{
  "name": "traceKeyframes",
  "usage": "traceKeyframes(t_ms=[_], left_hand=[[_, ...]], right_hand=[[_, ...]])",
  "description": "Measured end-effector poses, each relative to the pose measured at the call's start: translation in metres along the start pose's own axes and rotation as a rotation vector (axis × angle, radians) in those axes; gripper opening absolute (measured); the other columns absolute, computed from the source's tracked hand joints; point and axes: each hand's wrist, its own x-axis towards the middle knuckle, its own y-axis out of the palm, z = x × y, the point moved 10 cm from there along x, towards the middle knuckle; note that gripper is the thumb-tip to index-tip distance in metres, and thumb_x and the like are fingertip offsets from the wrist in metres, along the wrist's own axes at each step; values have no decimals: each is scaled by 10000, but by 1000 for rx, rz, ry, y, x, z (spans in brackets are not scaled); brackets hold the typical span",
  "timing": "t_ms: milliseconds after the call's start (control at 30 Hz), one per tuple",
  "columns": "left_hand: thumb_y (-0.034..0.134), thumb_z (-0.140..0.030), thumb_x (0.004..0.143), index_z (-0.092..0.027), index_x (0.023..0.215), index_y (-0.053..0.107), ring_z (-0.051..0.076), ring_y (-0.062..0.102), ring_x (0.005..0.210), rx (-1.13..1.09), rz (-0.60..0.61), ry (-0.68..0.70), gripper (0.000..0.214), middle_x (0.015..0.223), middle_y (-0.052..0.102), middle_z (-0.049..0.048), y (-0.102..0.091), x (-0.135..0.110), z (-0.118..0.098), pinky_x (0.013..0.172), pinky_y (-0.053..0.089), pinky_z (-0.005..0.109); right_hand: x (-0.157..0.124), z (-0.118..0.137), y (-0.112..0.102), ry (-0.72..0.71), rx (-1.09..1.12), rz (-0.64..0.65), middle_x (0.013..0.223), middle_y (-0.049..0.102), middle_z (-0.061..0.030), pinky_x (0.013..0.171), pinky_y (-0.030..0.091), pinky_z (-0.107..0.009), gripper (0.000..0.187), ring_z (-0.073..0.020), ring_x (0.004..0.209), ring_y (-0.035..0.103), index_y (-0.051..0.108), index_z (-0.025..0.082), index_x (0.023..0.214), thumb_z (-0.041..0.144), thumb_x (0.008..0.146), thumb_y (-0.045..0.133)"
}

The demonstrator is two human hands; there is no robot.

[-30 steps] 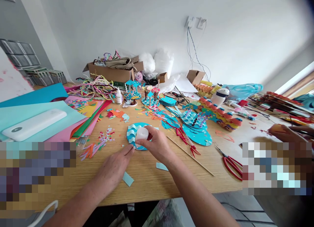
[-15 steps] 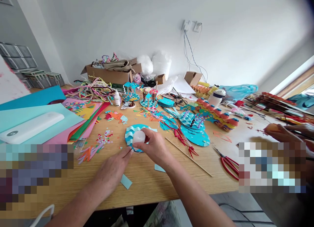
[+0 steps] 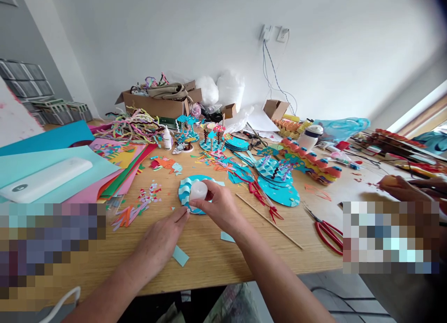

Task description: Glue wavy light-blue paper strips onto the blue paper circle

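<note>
A round blue paper disc (image 3: 183, 181) lies on the table before me, with wavy light-blue and white paper strips (image 3: 184, 191) across its left side. Over the disc my right hand (image 3: 218, 201) grips a white bottle (image 3: 199, 191), its round base facing up at me; its lower end is hidden. My left hand (image 3: 166, 232) rests at the disc's near edge, fingertips pressed together by the bottle's lower end. What those fingers pinch is too small to make out. Light-blue paper strips (image 3: 180, 256) lie close to both wrists.
A wooden stick (image 3: 268, 221) and red-handled scissors (image 3: 326, 233) lie to the right. Paper scraps (image 3: 129, 216), coloured sheets (image 3: 111, 169) and a white device (image 3: 45, 178) are on the left. Finished-looking blue paper models (image 3: 274, 169) stand farther back. Another person's hand (image 3: 394, 187) works at far right.
My view has shifted slightly. Both hands and the white bottle stay almost in the same place over the disc.
</note>
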Motion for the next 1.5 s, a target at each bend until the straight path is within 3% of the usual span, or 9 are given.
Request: traceKeyframes(t_ms=[267,567,1500], left_hand=[[291,-26,788,-199,1293,421,208,452,1208,-33,-30,4,549,1397,398,45,1,0,2,991,367,380],[274,-49,823,-165,1304,401,224,420,1233,13,5,12,511,1406,381,74,-1,0,-3,992,359,382],[281,-39,790,-184,1305,412,243,523,1133,18,-29,22,551,1399,390,87,2,0,2,880,442,387]], right_hand=[[2,-4,-4,-27,34,-53,595,535,44,504,276,-200,173,-107,571,451,588,188,691,325,673,692],[4,4,-2,-81,39,-50,550,461,65,516,252,-201,223,-97,547,412,517,188,602,287,664,707],[3,3,-7,-29,49,-76,545,430,72,505,243,-203,239,-94,539,397,520,184,595,253,632,746]])
